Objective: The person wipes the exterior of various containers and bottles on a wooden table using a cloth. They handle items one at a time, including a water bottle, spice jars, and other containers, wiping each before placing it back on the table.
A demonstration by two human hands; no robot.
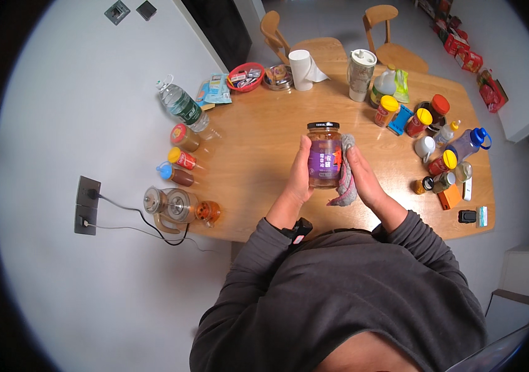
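A glass jar of sauce [324, 158] with a black lid and a purple label is held upright between my two hands, above the wooden table [255, 139]. My left hand [299, 172] presses on the jar's left side. On the other side, my right hand [364, 174] holds a grey cloth with a pink edge [348, 179] against the glass. The cloth hangs down below the jar's base. The lid is on the jar.
Along the left edge stand a large water bottle [183, 106], several condiment containers and a glass kettle [181, 204]. A paper towel roll [301, 72] and a tumbler [361, 76] are at the far edge. Yellow-lidded canisters, a white mug [425, 147] and a blue-capped bottle [465, 145] crowd the right.
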